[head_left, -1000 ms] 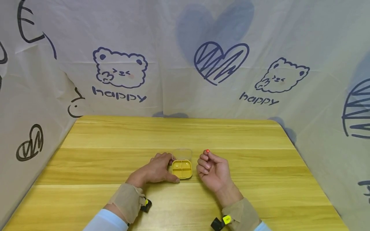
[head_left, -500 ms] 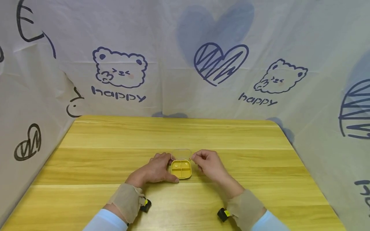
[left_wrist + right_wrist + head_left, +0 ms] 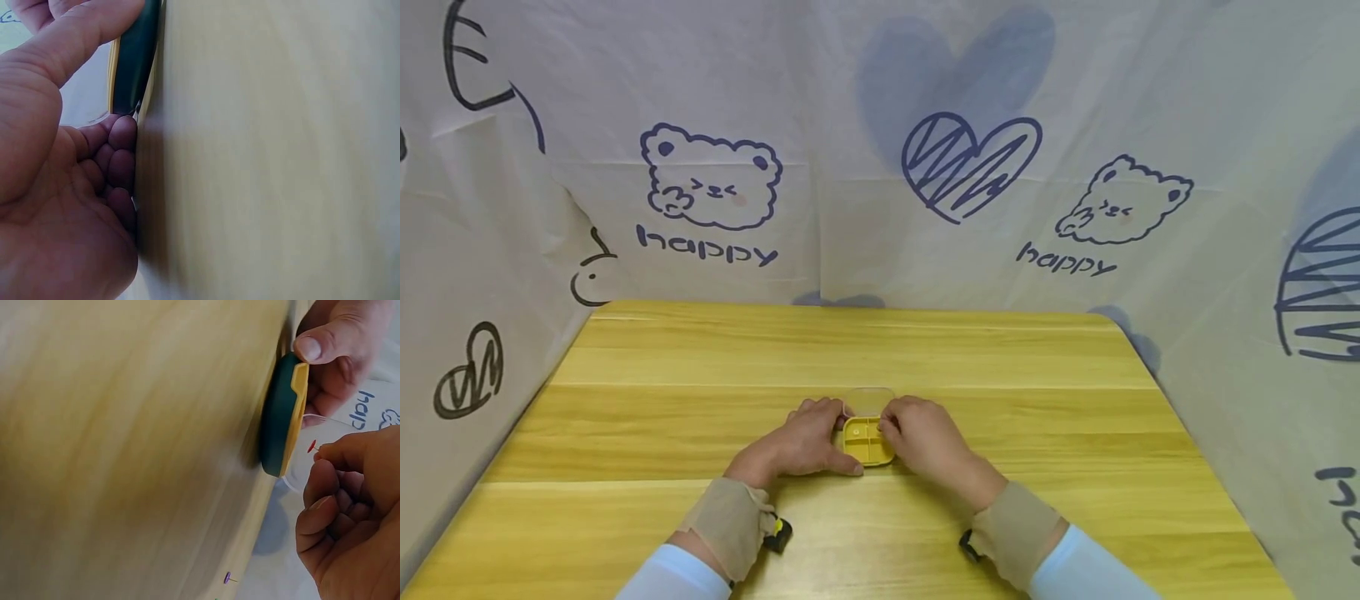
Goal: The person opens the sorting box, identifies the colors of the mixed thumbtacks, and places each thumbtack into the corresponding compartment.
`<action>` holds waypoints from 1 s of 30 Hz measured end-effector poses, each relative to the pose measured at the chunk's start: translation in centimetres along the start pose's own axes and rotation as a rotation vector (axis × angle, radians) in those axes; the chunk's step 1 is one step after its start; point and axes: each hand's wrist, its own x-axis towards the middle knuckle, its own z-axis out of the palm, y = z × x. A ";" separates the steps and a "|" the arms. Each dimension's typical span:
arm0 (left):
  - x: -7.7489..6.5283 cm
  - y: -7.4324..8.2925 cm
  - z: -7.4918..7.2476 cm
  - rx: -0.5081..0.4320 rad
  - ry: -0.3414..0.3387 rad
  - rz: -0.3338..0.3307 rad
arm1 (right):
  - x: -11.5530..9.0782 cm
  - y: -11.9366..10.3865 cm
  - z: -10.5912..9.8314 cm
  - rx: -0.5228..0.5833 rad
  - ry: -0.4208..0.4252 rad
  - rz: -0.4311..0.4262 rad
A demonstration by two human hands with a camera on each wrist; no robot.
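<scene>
A small pill box [image 3: 857, 452], yellow inside with several compartments and dark green outside, sits on the table with its clear lid [image 3: 869, 403] raised at the back. My left hand [image 3: 805, 439] holds it from the left, thumb at the front edge and fingers curled at the far side. Over the box's right side, my right hand [image 3: 925, 435] pinches a red thumbtack [image 3: 312, 446] between thumb and index finger. In the right wrist view the tack's head points toward the box. From the head camera, the hand hides both the tack and the right compartments.
On the wooden table [image 3: 700, 350], a purple thumbtack [image 3: 227, 577] lies in the lower part of the right wrist view. White cloth [image 3: 850, 225] printed with bears and hearts hangs behind the table and along both sides.
My right hand has turned from palm up to palm down and moved left, carrying the red thumbtack from beside the box to over its right side. My left hand stays put.
</scene>
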 end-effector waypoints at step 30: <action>0.0 -0.1 -0.1 -0.004 0.002 0.029 | 0.8 0.6 1.2 -0.071 -0.032 -0.003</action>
